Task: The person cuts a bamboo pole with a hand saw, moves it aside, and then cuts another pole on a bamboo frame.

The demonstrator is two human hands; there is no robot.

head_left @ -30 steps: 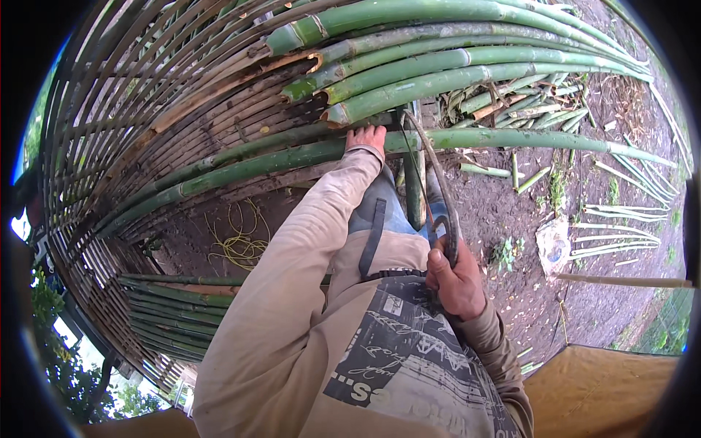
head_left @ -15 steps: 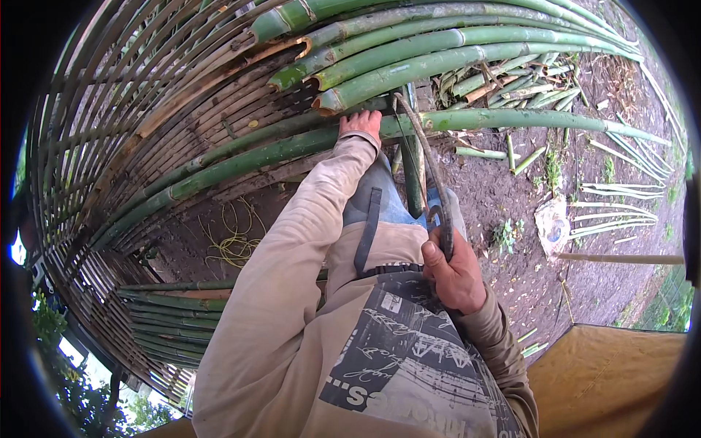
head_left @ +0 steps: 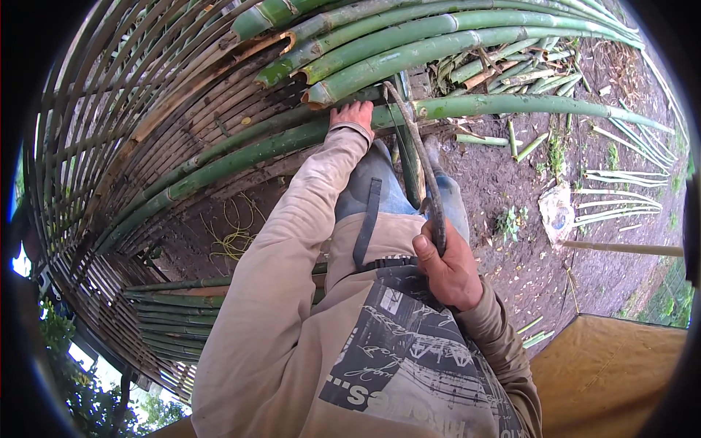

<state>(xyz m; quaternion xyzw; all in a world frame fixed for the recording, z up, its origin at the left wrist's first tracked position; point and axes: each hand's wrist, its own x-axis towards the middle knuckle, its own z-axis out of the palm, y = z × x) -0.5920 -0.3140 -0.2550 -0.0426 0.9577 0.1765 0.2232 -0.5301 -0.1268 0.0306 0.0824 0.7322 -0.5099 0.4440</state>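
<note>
My left hand (head_left: 353,117) grips a long green bamboo pole (head_left: 504,106), its fingers curled over the far side. That pole runs across in front of my legs. Wrapped around the near end of a bow saw (head_left: 418,146) is my right hand (head_left: 454,269), held close to my waist. The saw's curved frame reaches away from me and crosses the pole just right of my left hand. Its thin blade is partly hidden by the frame, so I cannot tell how deep it sits in the bamboo.
Thick cut bamboo poles (head_left: 394,66) lie beyond on a slatted bamboo platform (head_left: 219,120). Offcuts (head_left: 526,73) are heaped at the far right. Yellow cord (head_left: 237,237) lies on the dirt at left. A tan tarp (head_left: 613,372) hangs at the near right.
The saw has shifted slightly, and my right hand has turned a little around its handle. The whole view has moved a bit; my left hand keeps its place on the pole.
</note>
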